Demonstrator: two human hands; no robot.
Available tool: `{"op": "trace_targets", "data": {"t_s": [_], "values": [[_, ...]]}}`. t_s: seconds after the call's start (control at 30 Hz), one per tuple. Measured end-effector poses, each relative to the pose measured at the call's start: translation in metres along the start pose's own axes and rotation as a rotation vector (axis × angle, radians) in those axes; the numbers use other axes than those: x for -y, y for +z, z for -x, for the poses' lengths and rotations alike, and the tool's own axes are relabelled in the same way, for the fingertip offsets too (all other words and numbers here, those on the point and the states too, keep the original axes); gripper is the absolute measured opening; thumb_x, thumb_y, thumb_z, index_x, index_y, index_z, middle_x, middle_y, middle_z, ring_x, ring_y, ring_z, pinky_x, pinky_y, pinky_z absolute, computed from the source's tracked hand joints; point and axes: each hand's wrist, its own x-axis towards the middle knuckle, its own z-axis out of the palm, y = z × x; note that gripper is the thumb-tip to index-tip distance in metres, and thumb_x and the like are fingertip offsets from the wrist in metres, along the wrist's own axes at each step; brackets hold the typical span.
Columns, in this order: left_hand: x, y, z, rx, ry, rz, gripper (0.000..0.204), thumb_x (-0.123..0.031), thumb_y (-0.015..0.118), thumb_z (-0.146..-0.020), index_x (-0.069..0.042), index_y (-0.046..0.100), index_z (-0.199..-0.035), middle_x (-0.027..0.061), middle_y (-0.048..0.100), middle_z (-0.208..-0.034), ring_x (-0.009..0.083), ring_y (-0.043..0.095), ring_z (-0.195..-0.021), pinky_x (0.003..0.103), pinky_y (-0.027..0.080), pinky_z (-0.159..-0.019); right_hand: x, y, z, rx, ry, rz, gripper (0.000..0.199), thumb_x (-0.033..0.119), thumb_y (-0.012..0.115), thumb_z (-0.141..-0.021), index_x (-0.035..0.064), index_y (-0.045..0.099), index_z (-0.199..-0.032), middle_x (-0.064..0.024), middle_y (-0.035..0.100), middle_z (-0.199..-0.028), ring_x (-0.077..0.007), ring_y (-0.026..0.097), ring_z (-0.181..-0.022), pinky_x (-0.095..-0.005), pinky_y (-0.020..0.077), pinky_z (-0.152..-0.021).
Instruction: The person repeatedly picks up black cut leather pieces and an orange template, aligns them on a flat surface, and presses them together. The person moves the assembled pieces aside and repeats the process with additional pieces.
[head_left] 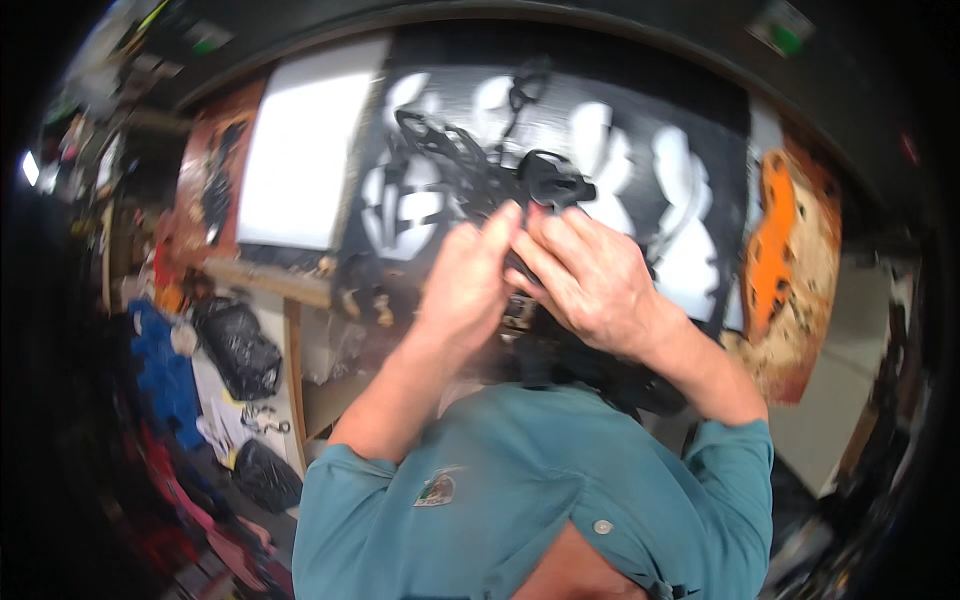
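Note:
My left hand (465, 275) and my right hand (595, 280) meet in front of my chest, both with fingers closed. Between them they grip a dark piece (553, 178) with looped, strap-like parts that extend beyond the fingertips. A small red bit (537, 212) shows at the right fingers. Motion blur and my fingers hide what exactly the piece is. Just beyond the hands lies a tangle of black strips (445, 140) on a dark work surface. White rounded cut shapes (685, 200) are spread across that surface.
A white sheet (305, 150) lies at the left of the bench. To the right, an orange cut-out piece (770, 240) rests on a tan, stained board (815, 270). Black plastic bags (240, 345) and a blue piece (163, 370) are lower left. A dark ledge (640, 30) runs along the back.

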Motion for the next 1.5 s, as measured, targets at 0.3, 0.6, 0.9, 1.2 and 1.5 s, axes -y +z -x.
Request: {"op": "trace_targets", "data": {"t_s": [0.3, 0.6, 0.9, 1.2, 1.5], "values": [[-0.075, -0.124, 0.011, 0.112, 0.002, -0.207, 0.041, -0.031, 0.053, -0.113, 0.006, 0.068, -0.123, 0.0162, 0.075, -0.113, 0.0208, 0.073, -0.099, 0.035, 0.06, -0.089, -0.011, 0.036, -0.001, -0.138, 0.6, -0.178, 0.019, 0.006, 0.067, -0.102, -0.0025, 0.074, -0.117, -0.0095, 0.066, -0.103, -0.0199, 0.064, -0.088, -0.0323, 0.0527, -0.079], [-0.333, -0.251, -0.005, 0.064, 0.555, -0.653, 0.034, -0.028, 0.064, -0.108, 0.003, 0.07, -0.12, 0.0135, 0.078, -0.106, 0.0143, 0.077, -0.093, 0.027, 0.065, -0.08, -0.039, 0.105, 0.043, -0.143, 0.628, 0.395, 0.022, 0.004, 0.068, -0.101, -0.0001, 0.074, -0.122, -0.0152, 0.066, -0.117, -0.031, 0.063, -0.114, -0.0396, 0.0499, -0.102], [-0.334, -0.493, -0.023, -0.483, 0.251, -0.279, 0.034, -0.017, 0.058, -0.11, 0.012, 0.059, -0.128, 0.0208, 0.07, -0.122, 0.0311, 0.074, -0.104, 0.042, 0.066, -0.093, -0.044, 0.113, 0.053, -0.06, 0.636, 0.585, 0.022, 0.002, 0.068, -0.1, 0.0, 0.074, -0.121, -0.0168, 0.065, -0.119, -0.0325, 0.062, -0.115, -0.0411, 0.0497, -0.102], [-0.315, -0.597, -0.028, -0.539, 0.087, -0.256, 0.031, -0.02, 0.07, -0.105, 0.009, 0.065, -0.114, 0.0171, 0.072, -0.11, 0.0279, 0.074, -0.098, 0.042, 0.067, -0.085, -0.042, 0.115, 0.042, -0.055, 0.583, 0.619, 0.025, 0.002, 0.068, -0.097, 0.0029, 0.075, -0.121, -0.0162, 0.067, -0.118, -0.0333, 0.062, -0.114, -0.0424, 0.0494, -0.103], [-0.298, -0.484, -0.038, -0.731, 0.603, -1.171, 0.044, -0.033, 0.066, -0.105, 0.004, 0.071, -0.128, 0.0174, 0.077, -0.119, 0.0249, 0.073, -0.111, 0.036, 0.056, -0.096, -0.035, 0.071, 0.047, -0.14, 0.965, 0.687, 0.045, 0.028, 0.064, -0.106, 0.0048, 0.063, -0.145, -0.0218, 0.056, -0.149, -0.0392, 0.051, -0.141, -0.0439, 0.0401, -0.12]]}}
